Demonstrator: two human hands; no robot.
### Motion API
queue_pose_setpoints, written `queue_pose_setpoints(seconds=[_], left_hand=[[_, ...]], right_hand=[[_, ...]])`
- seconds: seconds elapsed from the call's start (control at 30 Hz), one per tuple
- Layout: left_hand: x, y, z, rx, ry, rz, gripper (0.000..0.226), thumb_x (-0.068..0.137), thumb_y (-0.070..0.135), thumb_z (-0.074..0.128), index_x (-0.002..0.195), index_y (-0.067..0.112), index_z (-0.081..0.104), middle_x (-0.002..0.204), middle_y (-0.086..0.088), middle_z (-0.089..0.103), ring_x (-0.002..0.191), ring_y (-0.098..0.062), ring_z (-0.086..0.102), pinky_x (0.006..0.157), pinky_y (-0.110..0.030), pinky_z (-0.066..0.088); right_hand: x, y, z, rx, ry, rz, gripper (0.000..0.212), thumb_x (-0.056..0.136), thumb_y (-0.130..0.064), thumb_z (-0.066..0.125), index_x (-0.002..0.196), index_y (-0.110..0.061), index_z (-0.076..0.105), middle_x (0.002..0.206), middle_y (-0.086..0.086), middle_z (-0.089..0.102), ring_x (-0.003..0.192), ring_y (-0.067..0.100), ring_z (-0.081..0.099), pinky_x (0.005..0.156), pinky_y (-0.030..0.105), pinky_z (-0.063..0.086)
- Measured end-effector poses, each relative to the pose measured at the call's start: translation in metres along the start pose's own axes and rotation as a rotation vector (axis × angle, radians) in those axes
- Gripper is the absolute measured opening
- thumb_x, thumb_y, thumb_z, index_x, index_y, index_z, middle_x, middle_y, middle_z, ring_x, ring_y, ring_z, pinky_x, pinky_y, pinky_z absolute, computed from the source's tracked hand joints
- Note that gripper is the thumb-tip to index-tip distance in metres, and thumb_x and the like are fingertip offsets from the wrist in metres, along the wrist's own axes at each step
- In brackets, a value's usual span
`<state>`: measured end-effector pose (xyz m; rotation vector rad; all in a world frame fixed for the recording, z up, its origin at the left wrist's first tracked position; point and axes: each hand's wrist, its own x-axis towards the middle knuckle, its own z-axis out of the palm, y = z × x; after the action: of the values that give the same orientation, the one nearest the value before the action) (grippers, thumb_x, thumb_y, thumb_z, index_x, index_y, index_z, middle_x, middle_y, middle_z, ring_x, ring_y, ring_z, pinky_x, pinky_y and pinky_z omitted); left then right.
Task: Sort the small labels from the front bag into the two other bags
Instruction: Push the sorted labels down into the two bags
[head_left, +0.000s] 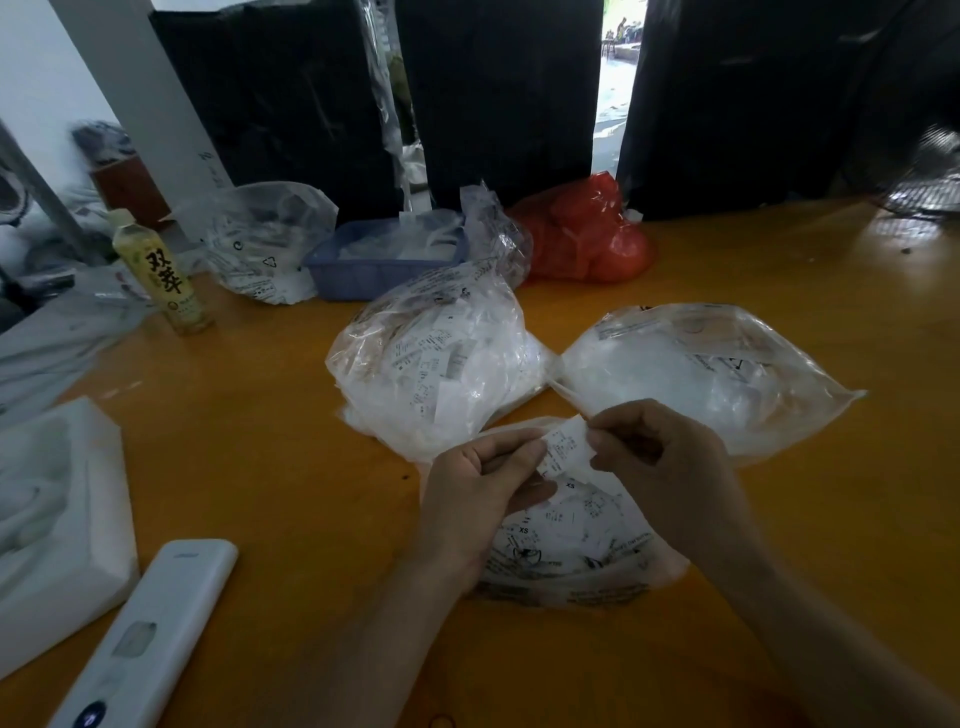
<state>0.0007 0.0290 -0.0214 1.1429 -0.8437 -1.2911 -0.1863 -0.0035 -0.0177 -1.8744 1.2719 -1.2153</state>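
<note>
The front bag (576, 551), clear plastic with printed white labels inside, lies on the yellow table under my hands. Above it my left hand (483, 483) and my right hand (654, 452) both pinch a small white printed label (563, 447), one at each side. Behind, a full clear bag (431, 364) of labels bulges at centre. To its right lies a flatter clear bag (717, 364) with few labels in it.
A white remote control (150, 634) and a white foam tray (52, 514) lie at the left. A drink bottle (161, 270), another clear bag (260, 239), a blue basket (384, 260) and a red bag (582, 234) stand at the back, before black panels.
</note>
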Motion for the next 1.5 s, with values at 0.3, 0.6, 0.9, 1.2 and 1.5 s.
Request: queue_pose_setpoints(seconds=[0.3, 0.6, 0.9, 1.2, 1.5], left_hand=[[-0.002, 0.002, -0.001, 0.052, -0.049, 0.023, 0.024, 0.078, 0.034, 0.083, 0.101, 0.028, 0.085, 0.107, 0.001, 0.081, 0.102, -0.017, 0.077, 0.072, -0.029, 0.065], [0.004, 0.033, -0.006, 0.827, 0.174, 0.737, 0.035, 0.096, 0.008, 0.072, 0.126, 0.028, 0.07, 0.117, 0.018, 0.07, 0.096, 0.009, 0.066, 0.083, -0.008, 0.054], [0.08, 0.065, -0.051, 1.577, 0.343, 0.422, 0.036, 0.103, 0.009, 0.057, 0.138, 0.009, 0.065, 0.142, -0.01, 0.059, 0.128, -0.031, 0.052, 0.105, -0.037, 0.044], [0.089, 0.053, -0.052, 1.598, 0.143, 0.41, 0.066, 0.095, -0.005, 0.041, 0.145, 0.035, 0.056, 0.154, 0.014, 0.051, 0.136, -0.021, 0.027, 0.104, -0.042, 0.02], [0.03, 0.041, -0.016, 1.083, 0.294, 1.046, 0.029, 0.099, 0.007, 0.048, 0.116, 0.009, 0.071, 0.117, -0.005, 0.071, 0.116, -0.021, 0.062, 0.104, -0.031, 0.042]], right_hand=[[-0.006, -0.011, 0.004, 0.017, -0.138, -0.118, 0.014, 0.087, -0.037, 0.071, 0.1, -0.041, 0.07, 0.095, -0.028, 0.071, 0.086, -0.002, 0.069, 0.074, 0.01, 0.053], [0.002, -0.003, -0.007, -0.014, 0.124, -0.051, 0.01, 0.093, -0.021, 0.072, 0.1, -0.028, 0.071, 0.081, -0.022, 0.069, 0.083, -0.007, 0.066, 0.068, 0.003, 0.047], [0.038, 0.041, -0.038, -0.73, 0.122, 0.178, 0.034, 0.099, -0.008, 0.059, 0.132, -0.014, 0.063, 0.131, 0.016, 0.059, 0.119, 0.036, 0.053, 0.096, 0.045, 0.046], [0.044, 0.055, -0.038, -0.893, -0.056, 0.232, 0.031, 0.095, -0.001, 0.054, 0.118, -0.013, 0.071, 0.114, 0.014, 0.061, 0.096, 0.029, 0.062, 0.078, 0.034, 0.05], [0.042, 0.034, -0.038, -0.456, 0.337, -0.014, 0.016, 0.1, -0.025, 0.064, 0.103, -0.015, 0.075, 0.095, -0.002, 0.07, 0.073, 0.001, 0.059, 0.071, 0.011, 0.044]])
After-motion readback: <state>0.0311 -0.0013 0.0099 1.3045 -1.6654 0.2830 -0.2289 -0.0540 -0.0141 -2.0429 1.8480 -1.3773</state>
